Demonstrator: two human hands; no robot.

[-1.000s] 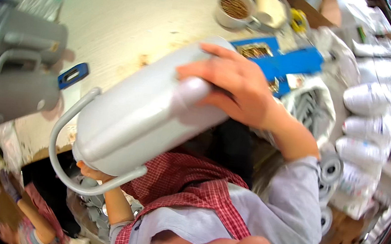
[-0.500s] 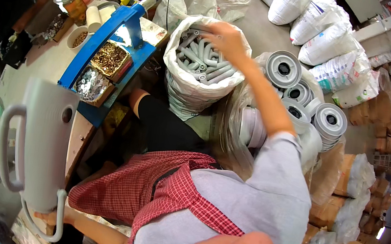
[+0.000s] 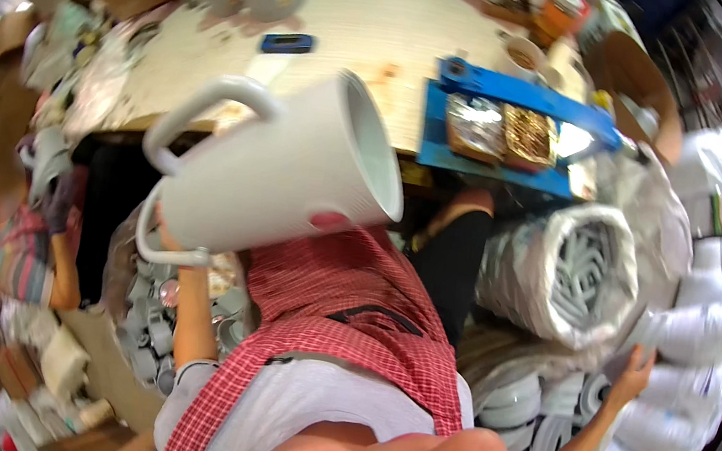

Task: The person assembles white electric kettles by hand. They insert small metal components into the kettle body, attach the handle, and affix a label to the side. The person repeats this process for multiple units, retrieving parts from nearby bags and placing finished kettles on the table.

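A large pale grey plastic jug point(image 3: 272, 167) lies tilted in front of my lap, its open mouth toward the right. A big loop handle stands out on its upper left side, and a smaller curved tube point(image 3: 144, 227) hangs at its base. My left hand point(image 3: 165, 230) grips the jug's base end, the fingers mostly hidden behind the tube. My right hand point(image 3: 632, 376) is out at the far right, raised beside white sacks. A pale grey shape shows by its fingers, but blur hides whether they hold it. Left of it stands a white sack of curved grey handles point(image 3: 580, 275).
A blue press-like fixture point(image 3: 527, 92) with boxes of silvery and brassy small parts point(image 3: 530, 139) sits on the table point(image 3: 363, 14). Grey round parts point(image 3: 511, 404) lie below the sack. Grey pieces fill a bag point(image 3: 150, 316) at left. A gloved co-worker point(image 3: 34, 253) sits far left.
My view has turned left. My right hand has come out of the sack of grey handles and moved away to the right. The jug stays in my left hand and now leans toward the right.
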